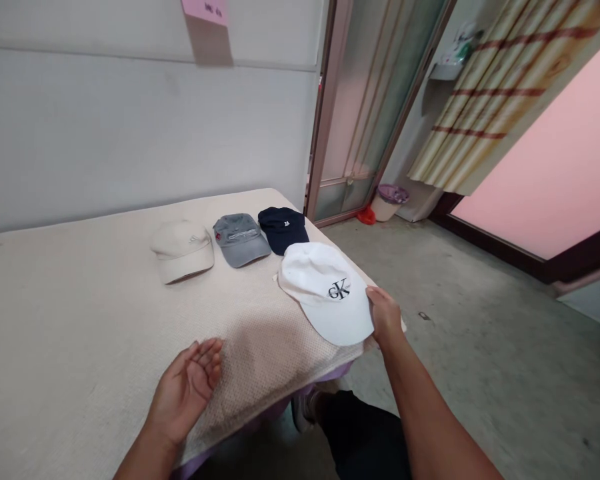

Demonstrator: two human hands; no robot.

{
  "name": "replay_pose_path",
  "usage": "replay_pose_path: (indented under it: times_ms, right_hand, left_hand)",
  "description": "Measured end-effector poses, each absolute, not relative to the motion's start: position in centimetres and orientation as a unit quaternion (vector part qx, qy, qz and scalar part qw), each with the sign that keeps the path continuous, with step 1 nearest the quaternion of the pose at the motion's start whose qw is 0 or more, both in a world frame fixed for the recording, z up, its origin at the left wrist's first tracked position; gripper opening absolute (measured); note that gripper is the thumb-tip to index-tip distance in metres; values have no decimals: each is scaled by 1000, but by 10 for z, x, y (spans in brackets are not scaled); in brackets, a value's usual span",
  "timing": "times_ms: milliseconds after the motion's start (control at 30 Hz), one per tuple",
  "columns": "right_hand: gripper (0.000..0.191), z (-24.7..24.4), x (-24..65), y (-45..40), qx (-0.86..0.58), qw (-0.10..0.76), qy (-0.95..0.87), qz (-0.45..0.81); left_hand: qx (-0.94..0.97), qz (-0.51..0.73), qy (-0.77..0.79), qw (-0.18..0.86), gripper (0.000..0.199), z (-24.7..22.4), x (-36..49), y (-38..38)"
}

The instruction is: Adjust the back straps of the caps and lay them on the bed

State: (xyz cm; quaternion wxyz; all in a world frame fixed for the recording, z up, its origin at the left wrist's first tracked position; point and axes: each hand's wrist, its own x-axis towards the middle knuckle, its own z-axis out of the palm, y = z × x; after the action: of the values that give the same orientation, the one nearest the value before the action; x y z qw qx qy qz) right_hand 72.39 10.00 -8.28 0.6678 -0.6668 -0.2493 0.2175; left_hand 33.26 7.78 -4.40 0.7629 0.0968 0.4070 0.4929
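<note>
My right hand grips the brim edge of a white baseball cap with black "CK" lettering on its front. The cap is held over the right edge of the cream-covered bed, its brim pointing toward me. Palm up and holding nothing, my left hand is over the near part of the bed with its fingers loosely curled but apart. Behind the white cap lies a navy cap. To its left are a grey cap and a beige cap, in a row.
A white wall runs along the bed's far side, with a pink note on it. To the right are a glass-panelled door, a lined waste bin, a red bag, a patterned curtain and concrete floor.
</note>
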Motion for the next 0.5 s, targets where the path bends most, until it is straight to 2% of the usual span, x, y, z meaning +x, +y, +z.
replay_pose_path:
  times_ms: [133, 267, 500]
  right_hand:
    - [19, -78, 721, 100, -733, 596, -280, 173]
    - [26, -74, 714, 100, -777, 538, -301, 128]
    - [29, -79, 712, 102, -799, 486, -345, 83]
  left_hand:
    - [95, 493, 413, 760, 18, -44, 332, 76]
    - [96, 491, 421, 757, 18, -45, 330, 74]
    - [92, 489, 434, 751, 16, -44, 325, 70]
